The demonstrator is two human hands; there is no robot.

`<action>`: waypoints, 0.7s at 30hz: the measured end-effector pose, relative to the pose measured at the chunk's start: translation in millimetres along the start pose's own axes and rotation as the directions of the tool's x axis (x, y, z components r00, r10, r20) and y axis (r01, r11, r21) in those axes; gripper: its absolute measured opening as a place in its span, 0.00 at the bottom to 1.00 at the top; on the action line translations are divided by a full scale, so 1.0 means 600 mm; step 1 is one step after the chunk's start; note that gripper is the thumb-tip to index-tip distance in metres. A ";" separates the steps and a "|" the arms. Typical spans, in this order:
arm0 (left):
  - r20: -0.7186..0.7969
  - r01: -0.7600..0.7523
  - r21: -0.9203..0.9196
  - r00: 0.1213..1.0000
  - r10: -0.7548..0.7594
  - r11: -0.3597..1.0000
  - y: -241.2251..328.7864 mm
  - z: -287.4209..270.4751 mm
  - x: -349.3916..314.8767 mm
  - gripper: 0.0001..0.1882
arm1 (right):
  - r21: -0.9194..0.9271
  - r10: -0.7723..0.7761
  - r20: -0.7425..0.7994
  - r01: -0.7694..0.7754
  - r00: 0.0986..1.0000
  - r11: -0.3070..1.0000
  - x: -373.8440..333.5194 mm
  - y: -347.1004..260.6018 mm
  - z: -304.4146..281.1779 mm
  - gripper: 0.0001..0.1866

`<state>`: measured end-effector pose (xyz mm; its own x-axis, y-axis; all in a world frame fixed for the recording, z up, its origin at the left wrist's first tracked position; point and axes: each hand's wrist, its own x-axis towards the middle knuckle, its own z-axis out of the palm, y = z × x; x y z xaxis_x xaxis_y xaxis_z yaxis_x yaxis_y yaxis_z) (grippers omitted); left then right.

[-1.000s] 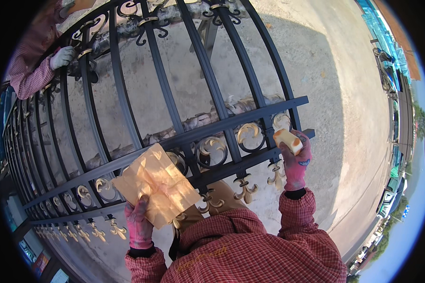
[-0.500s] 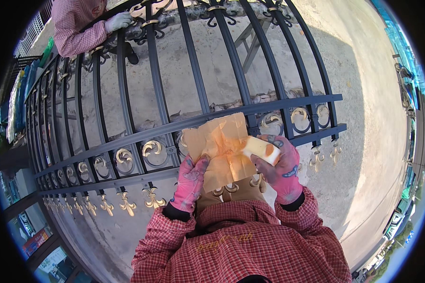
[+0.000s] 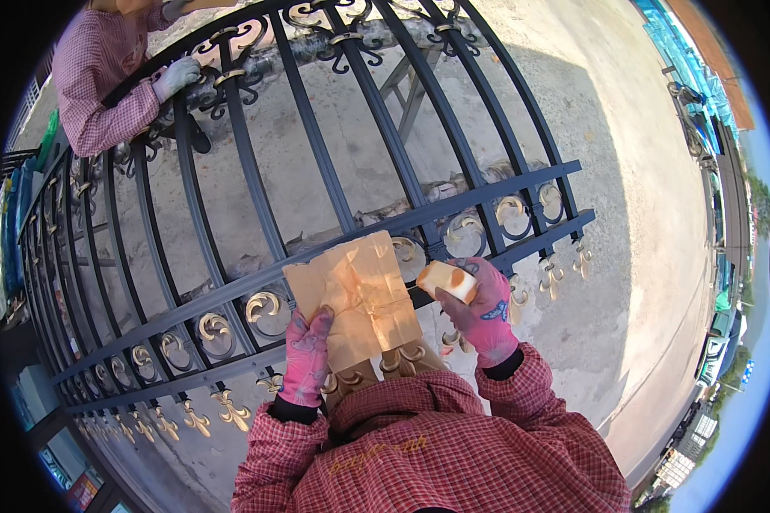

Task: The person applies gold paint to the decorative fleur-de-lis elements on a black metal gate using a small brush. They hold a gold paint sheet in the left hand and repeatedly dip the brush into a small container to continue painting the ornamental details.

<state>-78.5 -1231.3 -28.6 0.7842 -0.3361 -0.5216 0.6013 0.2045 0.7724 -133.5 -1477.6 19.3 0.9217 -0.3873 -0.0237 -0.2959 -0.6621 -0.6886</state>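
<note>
My left hand (image 3: 306,355), in a pink patterned glove, grips the lower left edge of a creased piece of cardboard (image 3: 372,295) with an orange-gold smear across its middle. In my right hand (image 3: 486,316), gloved alike, is a small whitish sponge block (image 3: 447,282) with orange-gold stains. The sponge is apart from the cardboard, just to its right. Both are held above the lower rails of a black metal fence panel (image 3: 530,181), which has gold-coloured scrolls (image 3: 262,306) inside rings and gold fleur-de-lis tips (image 3: 232,412) along its near edge.
Across the panel at the far left, a person in a checked shirt (image 3: 103,81) rests a grey-gloved hand (image 3: 177,77) on the bars. A metal trestle leg (image 3: 411,98) stands beneath the panel. Concrete ground (image 3: 633,103) stretches to the right, partly sunlit.
My right hand has drawn the sponge away from the cardboard. The whole view has shifted, with the panel now further left and the other person showing more fully.
</note>
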 end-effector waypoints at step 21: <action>-0.080 0.097 0.080 0.993 -0.091 0.992 -0.007 -0.035 0.047 0.20 | -0.016 0.317 -0.276 -0.334 0.908 0.943 0.113 0.215 0.035 0.19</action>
<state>-55.7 -1222.6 -54.0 0.7360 -0.2782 -0.6171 0.6607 0.0969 0.7444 -103.8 -1575.8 -86.7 0.6735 -0.7381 -0.0396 -0.5904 -0.5049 -0.6297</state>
